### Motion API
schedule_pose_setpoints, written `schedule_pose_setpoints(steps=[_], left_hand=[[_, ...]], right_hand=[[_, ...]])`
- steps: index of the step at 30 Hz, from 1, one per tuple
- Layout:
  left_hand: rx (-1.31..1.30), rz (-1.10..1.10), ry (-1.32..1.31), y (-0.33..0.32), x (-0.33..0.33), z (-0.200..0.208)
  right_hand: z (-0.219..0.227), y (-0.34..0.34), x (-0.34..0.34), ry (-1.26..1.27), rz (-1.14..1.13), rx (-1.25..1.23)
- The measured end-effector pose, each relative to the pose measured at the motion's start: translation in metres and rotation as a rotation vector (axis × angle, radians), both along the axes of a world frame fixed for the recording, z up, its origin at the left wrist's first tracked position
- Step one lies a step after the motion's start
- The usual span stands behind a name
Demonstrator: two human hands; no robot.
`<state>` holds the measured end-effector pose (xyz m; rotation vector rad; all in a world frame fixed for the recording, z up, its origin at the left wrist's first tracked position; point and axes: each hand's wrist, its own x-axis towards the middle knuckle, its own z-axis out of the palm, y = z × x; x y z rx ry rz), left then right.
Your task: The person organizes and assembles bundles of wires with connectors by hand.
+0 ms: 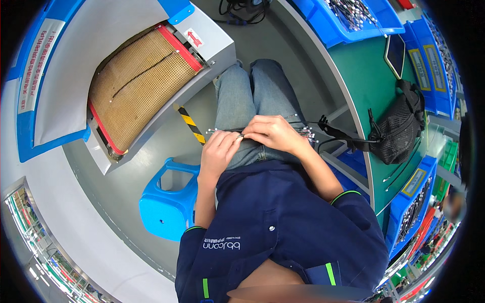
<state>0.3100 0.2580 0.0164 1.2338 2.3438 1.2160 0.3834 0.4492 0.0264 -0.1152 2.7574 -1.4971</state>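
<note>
Over the lap [233, 107], near the desk's [356, 68] left edge, the left hand [220, 147] and right hand [275, 133] pinch thin black cables [305, 132] between narrowed fingers [256, 129], the thighs probably steadying them.

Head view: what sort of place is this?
Probably a factory workshop handling cables: there is a mesh-belt machine, blue bins filled with cable-like parts, and a bunch of thin cables between the person's left hand and right hand.
</note>
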Motion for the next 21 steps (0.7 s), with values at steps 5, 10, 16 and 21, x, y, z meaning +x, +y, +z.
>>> schedule_pose_setpoints(steps=[5,10,16,21], left_hand=[[0.089,0.083,0.034,0.004,0.004,-0.006],[0.126,0.062,0.049,0.002,0.003,-0.011],[0.141,0.117,0.042,-0.006,-0.003,-0.019],[0.155,0.123,0.079,-0.007,-0.007,-0.016]], right_hand=[[-0.007,-0.004,0.002,-0.009,-0.051,-0.108],[-0.01,-0.002,0.001,-0.04,-0.045,-0.157],[-0.007,0.01,-0.001,-0.057,-0.048,-0.136],[-0.005,0.011,-0.003,-0.033,-0.038,-0.135]])
